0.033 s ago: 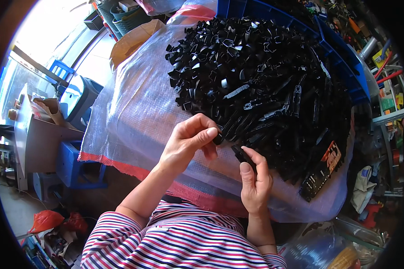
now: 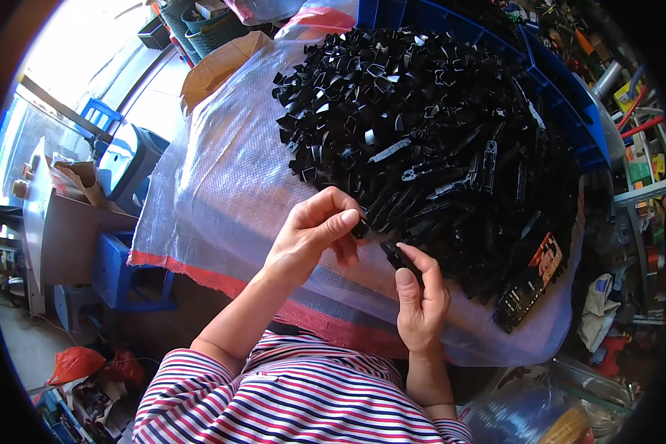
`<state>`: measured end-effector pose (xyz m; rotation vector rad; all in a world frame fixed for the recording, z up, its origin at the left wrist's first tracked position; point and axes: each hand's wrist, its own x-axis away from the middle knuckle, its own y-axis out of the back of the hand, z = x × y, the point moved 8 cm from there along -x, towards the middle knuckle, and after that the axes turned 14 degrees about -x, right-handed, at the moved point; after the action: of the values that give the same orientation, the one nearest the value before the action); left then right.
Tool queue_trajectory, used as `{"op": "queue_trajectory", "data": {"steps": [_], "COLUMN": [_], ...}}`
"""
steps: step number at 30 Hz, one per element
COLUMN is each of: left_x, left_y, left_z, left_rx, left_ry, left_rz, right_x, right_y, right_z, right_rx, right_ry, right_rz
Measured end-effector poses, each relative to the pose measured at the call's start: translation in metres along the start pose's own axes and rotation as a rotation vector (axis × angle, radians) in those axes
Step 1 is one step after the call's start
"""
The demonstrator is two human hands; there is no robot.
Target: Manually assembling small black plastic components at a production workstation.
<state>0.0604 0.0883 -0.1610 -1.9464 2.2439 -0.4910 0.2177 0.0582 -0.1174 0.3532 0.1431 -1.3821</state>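
Note:
My left hand [image 2: 312,233] is closed, thumb and forefinger pinching a small black plastic piece [image 2: 360,228], mostly hidden by the fingertips. Between the fingers and thumb of my right hand [image 2: 422,300] sits a longer black plastic part [image 2: 397,255], its end pointing toward the left hand. The two pieces are apart. Just beyond both hands lies a large heap of black plastic parts [image 2: 436,126]: short curved pieces on the left and longer slim ones in the middle and right. Both hands hover over the near edge of a white woven plastic sheet [image 2: 222,177].
Blue plastic crates [image 2: 570,111] border the heap at the far right. A black and orange printed card [image 2: 529,281] rests at its near right edge. To the left stand a blue stool [image 2: 129,270] and a blue-grey container [image 2: 129,163]. Shelves with mixed goods [image 2: 644,177] line the right.

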Motion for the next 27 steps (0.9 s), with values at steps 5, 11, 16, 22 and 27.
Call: {"op": "queue_trajectory", "data": {"steps": [5, 11, 16, 22, 27], "left_x": [-0.001, 0.002, 0.011, 0.036, 0.035], "left_y": [-0.007, -0.014, -0.021, -0.031, -0.009], "left_z": [0.008, 0.002, -0.023, -0.040, -0.003], "left_rx": [0.027, -0.190, -0.651, -0.863, -0.010], "left_ry": [0.026, -0.039, -0.273, -0.542, -0.181], "left_rz": [0.001, -0.001, -0.065, -0.242, -0.129], "right_x": [0.000, -0.001, 0.000, 0.007, -0.004], "right_y": [0.000, -0.004, -0.006, -0.028, -0.053], "right_z": [-0.004, -0.005, -0.006, -0.013, -0.012], "right_rx": [-0.090, -0.061, -0.021, -0.233, -0.183], "right_ry": [-0.052, -0.093, -0.065, -0.123, -0.225], "right_rz": [-0.017, 0.027, 0.009, -0.110, 0.187]}}
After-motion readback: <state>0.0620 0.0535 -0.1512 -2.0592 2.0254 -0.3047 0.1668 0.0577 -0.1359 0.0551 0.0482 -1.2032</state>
